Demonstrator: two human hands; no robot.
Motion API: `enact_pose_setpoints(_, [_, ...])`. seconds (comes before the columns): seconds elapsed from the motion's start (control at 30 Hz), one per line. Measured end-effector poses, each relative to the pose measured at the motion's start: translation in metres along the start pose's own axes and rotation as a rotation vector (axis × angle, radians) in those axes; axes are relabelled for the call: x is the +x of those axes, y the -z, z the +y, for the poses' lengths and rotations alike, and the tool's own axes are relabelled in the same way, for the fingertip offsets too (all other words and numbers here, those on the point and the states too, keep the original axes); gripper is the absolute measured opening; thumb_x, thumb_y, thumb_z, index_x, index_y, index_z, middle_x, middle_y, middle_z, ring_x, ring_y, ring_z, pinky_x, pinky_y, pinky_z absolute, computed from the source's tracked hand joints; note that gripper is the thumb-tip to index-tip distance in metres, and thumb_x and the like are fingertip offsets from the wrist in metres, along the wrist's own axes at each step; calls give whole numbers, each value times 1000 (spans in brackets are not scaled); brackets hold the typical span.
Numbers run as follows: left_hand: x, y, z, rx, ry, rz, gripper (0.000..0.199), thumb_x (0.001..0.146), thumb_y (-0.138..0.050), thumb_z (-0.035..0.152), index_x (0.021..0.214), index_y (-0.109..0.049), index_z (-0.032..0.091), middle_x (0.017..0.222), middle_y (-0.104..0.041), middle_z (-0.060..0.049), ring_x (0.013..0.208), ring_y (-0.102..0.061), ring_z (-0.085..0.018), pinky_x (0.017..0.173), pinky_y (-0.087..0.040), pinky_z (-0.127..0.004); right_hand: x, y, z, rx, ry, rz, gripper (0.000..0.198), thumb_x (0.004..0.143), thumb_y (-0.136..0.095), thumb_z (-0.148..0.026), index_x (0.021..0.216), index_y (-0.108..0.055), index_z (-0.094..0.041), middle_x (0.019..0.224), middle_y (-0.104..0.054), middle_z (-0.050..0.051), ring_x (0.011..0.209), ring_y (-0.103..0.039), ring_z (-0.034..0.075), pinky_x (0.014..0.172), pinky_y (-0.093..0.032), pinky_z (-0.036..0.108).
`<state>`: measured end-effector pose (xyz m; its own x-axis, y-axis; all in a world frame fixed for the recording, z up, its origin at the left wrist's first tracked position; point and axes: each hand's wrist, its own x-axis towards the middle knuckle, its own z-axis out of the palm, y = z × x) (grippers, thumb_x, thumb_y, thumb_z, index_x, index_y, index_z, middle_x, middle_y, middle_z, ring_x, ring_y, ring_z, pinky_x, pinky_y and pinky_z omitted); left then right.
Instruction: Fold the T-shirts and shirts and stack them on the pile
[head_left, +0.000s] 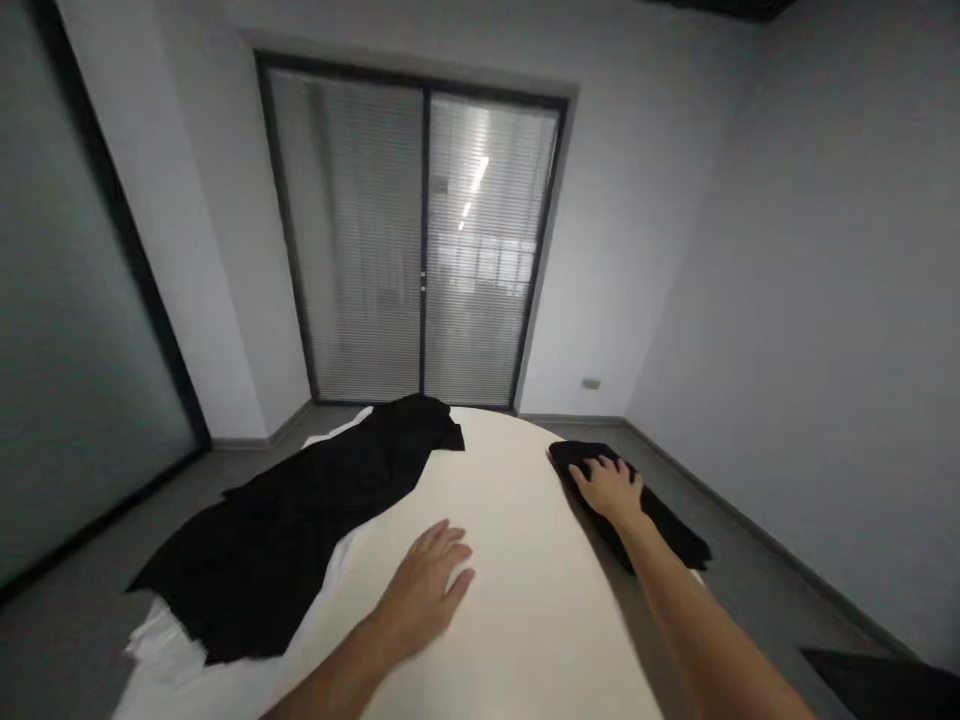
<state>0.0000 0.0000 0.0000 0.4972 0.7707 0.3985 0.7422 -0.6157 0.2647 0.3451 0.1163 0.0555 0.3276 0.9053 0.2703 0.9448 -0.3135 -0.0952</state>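
Note:
Fingers stretched out, my left hand (427,590) is over the middle of the pale table (517,520) and holds nothing. Whether it touches the tabletop I cannot tell. My right hand (609,488) lies with spread fingers on a folded black cloth (667,525) at the table's right edge. Along the left side a larger black cloth (300,510), loosely spread and wrinkled, lies over a white cloth (169,645). Only the edges of the white cloth show beneath it.
Beyond the table, a dark-framed window (480,250) with blinds is set in the white wall. A frosted panel (75,300) stands at the left. Grey floor (757,590) surrounds the table, and a dark object (885,680) sits at the lower right.

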Motion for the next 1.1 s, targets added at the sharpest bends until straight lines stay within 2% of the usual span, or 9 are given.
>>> enact_pose_setpoints(0.1, [6, 6, -17, 194, 242, 170, 33, 93, -52, 28, 121, -68, 19, 149, -49, -13, 141, -38, -32, 116, -31, -51, -18, 0, -29, 70, 124, -30, 49, 98, -41, -51, 129, -64, -20, 137, -58, 15, 128, -47, 35, 101, -38, 49])
enact_pose_setpoints(0.2, [7, 12, -37, 371, 476, 276, 40, 90, -57, 30, 127, -66, 17, 155, -37, -19, 144, -31, -41, 115, -26, -56, -41, -6, -47, 139, 222, -59, 49, 98, -39, -50, 127, -64, -19, 134, -60, 16, 121, -52, 33, 94, -42, 43])
enact_pose_setpoints(0.3, [5, 14, -56, 470, 654, 273, 45, 92, -56, 36, 132, -64, 19, 154, -37, -22, 142, -32, -44, 113, -23, -58, -64, -18, -52, 203, 235, -57, 47, 99, -37, -49, 125, -64, -20, 134, -60, 13, 121, -53, 31, 94, -42, 41])
enact_pose_setpoints(0.4, [4, 14, -65, 517, 737, 198, 48, 95, -50, 40, 133, -63, 15, 147, -47, -25, 137, -40, -44, 112, -23, -58, -77, -31, -47, 237, 267, -21, 43, 100, -38, -44, 125, -64, -20, 133, -61, 12, 119, -54, 28, 98, -40, 40])
enact_pose_setpoints(0.6, [6, 9, -66, 502, 646, 202, 48, 96, -42, 30, 132, -61, 4, 140, -56, -21, 133, -45, -40, 114, -20, -62, -80, -42, -37, 279, 403, -28, 39, 97, -43, -40, 120, -65, -17, 130, -62, 14, 122, -53, 26, 106, -35, 37])
enact_pose_setpoints(0.73, [7, 9, -66, 435, 565, 285, 45, 95, -41, 24, 131, -61, 7, 139, -58, -19, 129, -48, -36, 114, -22, -61, -79, -45, -35, 291, 397, -43, 39, 96, -45, -41, 121, -64, -18, 133, -60, 14, 126, -50, 28, 108, -33, 41])
enact_pose_setpoints(0.87, [9, 11, -55, 310, 376, 337, 40, 95, -42, 20, 128, -63, 13, 133, -62, -15, 124, -54, -30, 116, -26, -56, -79, -46, -35, 284, 391, -51, 40, 95, -46, -41, 122, -63, -17, 135, -58, 15, 130, -48, 29, 109, -32, 43])
enact_pose_setpoints(1.0, [11, 15, -29, 130, 117, 174, 37, 97, -40, 18, 121, -68, 21, 117, -70, -8, 107, -64, -22, 109, -41, -46, -79, -48, -35, 283, 398, -54, 41, 95, -45, -41, 124, -62, -17, 136, -57, 15, 131, -46, 29, 111, -31, 43])
enact_pose_setpoints(1.1, [13, 21, -11, 51, 62, 74, 37, 100, -38, 21, 124, -66, 24, 107, -73, -5, 92, -69, -18, 91, -52, -34, -79, -49, -35, 283, 401, -44, 41, 95, -46, -41, 126, -61, -18, 137, -56, 15, 132, -46, 29, 111, -31, 43])
